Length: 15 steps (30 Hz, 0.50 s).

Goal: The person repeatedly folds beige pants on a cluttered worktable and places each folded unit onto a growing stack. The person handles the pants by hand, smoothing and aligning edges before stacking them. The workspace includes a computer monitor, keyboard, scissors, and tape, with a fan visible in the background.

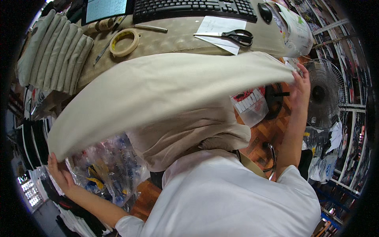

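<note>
A long cream-beige cloth (166,79) stretches in a wide arc across the front of me, along the table's near edge. My left hand (60,173) grips its lower left end, the fingertips at the hem and partly hidden by the cloth. At the far right, my right hand (301,85) pinches the other end, where the fabric gathers to a narrow fold. More beige fabric (189,130) lies crumpled over my lap, below the stretched part; whether it is the same piece I cannot tell.
Folded beige cloths (55,51) are stacked at the table's left. On the table (169,41) lie a tape roll (124,42), black-handled scissors (239,37) on white paper, a keyboard (193,10) and a mouse (265,13). A fan (321,93) stands right; plastic-wrapped goods (110,166) sit left.
</note>
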Motion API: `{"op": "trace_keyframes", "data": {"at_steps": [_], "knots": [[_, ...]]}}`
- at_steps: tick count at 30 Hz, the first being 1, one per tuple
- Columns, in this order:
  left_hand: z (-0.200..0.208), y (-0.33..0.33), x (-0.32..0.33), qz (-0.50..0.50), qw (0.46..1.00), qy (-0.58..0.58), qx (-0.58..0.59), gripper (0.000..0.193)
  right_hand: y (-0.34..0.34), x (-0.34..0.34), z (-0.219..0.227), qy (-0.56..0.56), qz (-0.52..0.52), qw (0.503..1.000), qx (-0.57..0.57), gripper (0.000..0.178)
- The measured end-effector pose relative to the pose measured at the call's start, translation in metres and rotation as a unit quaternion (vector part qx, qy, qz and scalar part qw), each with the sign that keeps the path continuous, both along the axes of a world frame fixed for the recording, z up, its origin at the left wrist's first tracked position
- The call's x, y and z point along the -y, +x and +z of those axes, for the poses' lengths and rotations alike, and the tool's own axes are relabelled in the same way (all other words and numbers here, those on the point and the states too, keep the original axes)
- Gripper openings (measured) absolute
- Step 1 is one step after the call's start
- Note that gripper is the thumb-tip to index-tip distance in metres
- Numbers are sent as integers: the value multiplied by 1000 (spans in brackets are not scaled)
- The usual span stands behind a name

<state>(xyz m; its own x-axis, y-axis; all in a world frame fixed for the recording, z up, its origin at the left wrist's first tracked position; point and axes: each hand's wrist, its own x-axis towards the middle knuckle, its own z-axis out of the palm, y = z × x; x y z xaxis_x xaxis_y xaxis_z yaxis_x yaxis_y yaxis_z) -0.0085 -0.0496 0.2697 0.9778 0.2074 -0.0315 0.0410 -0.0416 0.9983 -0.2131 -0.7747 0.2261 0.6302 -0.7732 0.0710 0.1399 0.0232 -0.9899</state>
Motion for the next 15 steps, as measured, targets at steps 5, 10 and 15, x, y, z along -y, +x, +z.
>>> {"op": "trace_keyframes", "data": {"at_steps": [5, 10, 15], "knots": [[-98, -96, -64, -11, 996, 13, -86, 28, -50, -15, -51, -120, -34, 975, -186, 32], [-189, -167, -34, 61, 948, -99, -295, 31, -91, -39, -150, -115, 22, 918, -379, 32], [-178, -141, 11, 94, 955, 18, -279, 37, -64, -38, -133, -250, 53, 897, -360, 24]]}}
